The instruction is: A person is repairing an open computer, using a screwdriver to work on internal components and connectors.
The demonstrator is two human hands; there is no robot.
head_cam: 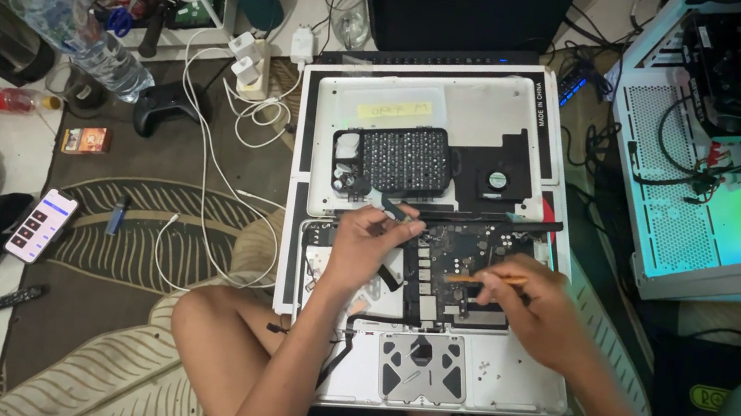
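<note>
Right grip (pixel 531 302) pinches tool (pixel 480 278) over logic board (pixel 459 254).

the opened laptop (pixel 427 350) lies flat with its inside facing up, silver shell around a dark circuit board (pixel 456 269). the board sits in the upper middle of the shell, above a grey trackpad plate. a thin orange-brown stick (pixel 485 279) is held almost level, its tip on the board. a small black strip (pixel 395 210) is pinched above the board's left edge.
</note>
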